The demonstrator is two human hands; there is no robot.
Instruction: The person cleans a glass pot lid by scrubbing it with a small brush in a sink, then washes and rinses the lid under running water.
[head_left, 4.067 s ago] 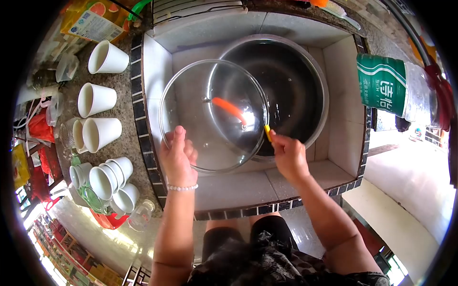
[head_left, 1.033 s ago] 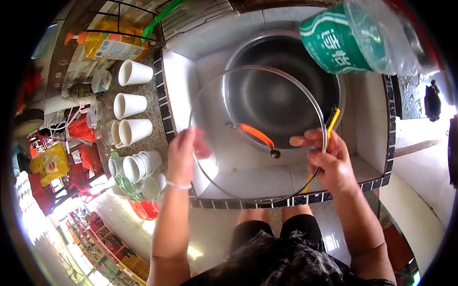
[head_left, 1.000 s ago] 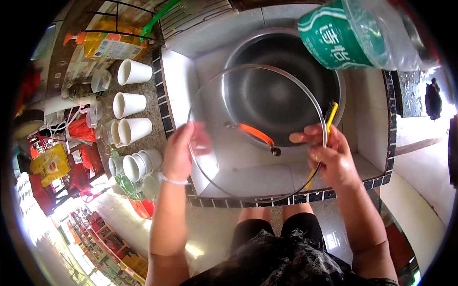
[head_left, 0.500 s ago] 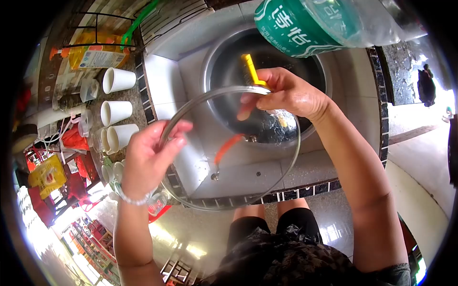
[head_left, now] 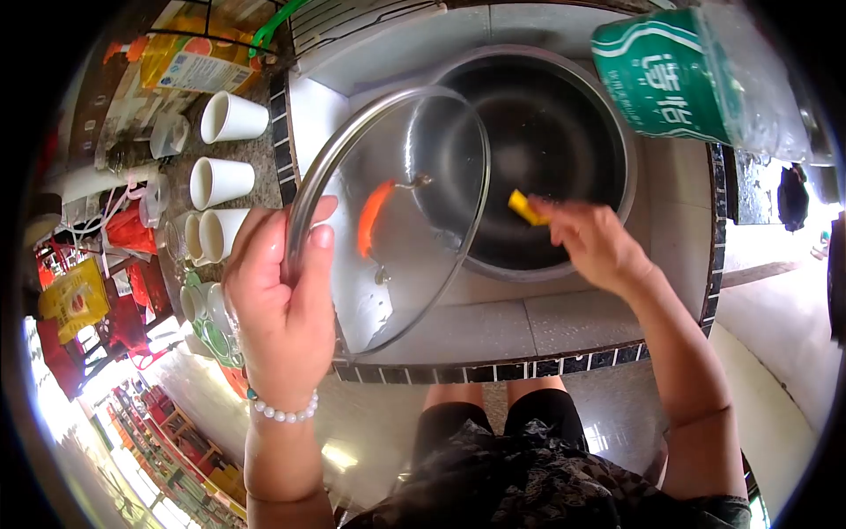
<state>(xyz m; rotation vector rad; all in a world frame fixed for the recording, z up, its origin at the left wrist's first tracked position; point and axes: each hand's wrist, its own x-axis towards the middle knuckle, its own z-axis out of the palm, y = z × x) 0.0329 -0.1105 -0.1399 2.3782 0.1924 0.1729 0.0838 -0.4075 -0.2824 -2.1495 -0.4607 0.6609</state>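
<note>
My left hand point(head_left: 286, 282) is closed on the metal rim of a round glass pot lid point(head_left: 423, 256), thumb on the near face. The lid is tilted on edge above the left part of the tiled sink. An orange handle point(head_left: 374, 216) with metal fittings shows at the lid's middle. My right hand point(head_left: 604, 242), smeared by motion, pinches a small yellow sponge-like piece point(head_left: 526, 207), its exact kind unclear. That hand is over a round metal basin point(head_left: 627, 150) with a dark inside, apart from the lid.
White paper cups point(head_left: 233, 117) stand along the left counter beside a yellow liquid bottle point(head_left: 198, 66). At the upper right leans a large plastic bottle with a green label point(head_left: 656, 75). A black-and-white tiled edge point(head_left: 493, 371) borders the sink point(head_left: 564, 326).
My right hand has left the lid and moved right and down with the yellow piece. The lid has turned more upright and shifted left. The view has moved slightly.
</note>
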